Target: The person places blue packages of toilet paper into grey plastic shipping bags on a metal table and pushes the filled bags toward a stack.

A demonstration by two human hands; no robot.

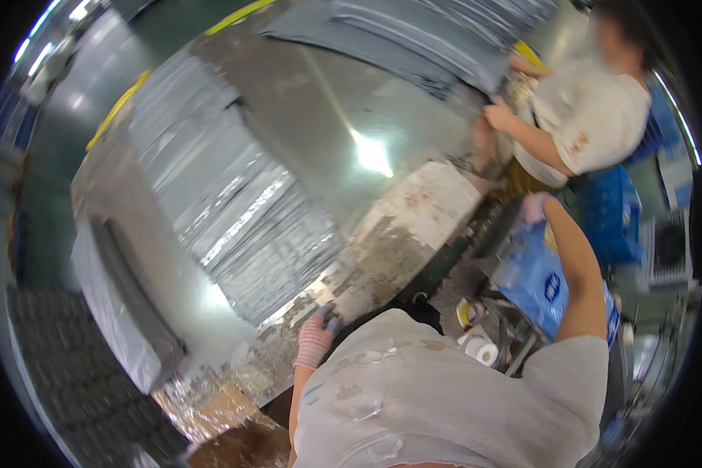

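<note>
My left hand [316, 339], in a pink-and-white striped glove with grey fingertips, rests at the worn near edge of the table [288, 351]. Its fingers look slightly apart, and I see nothing in them. Just beyond it lies a wide spread of overlapping grey plastic bags [234, 203]. Off to the right, my gloved right hand [536, 207] reaches out to the upper end of a blue printed plastic package [534, 277], beside a dark grey surface [503, 226]. The fingers of this hand are hidden, so its grip does not show.
Across the table a co-worker [585, 117] stands with hands at another grey stack [413, 39]. A wrapped grey bundle [117, 304] lies at left, near dark stacked pieces [78, 374]. Tape rolls [480, 349] sit below the package; a blue crate [612, 214] stands behind it.
</note>
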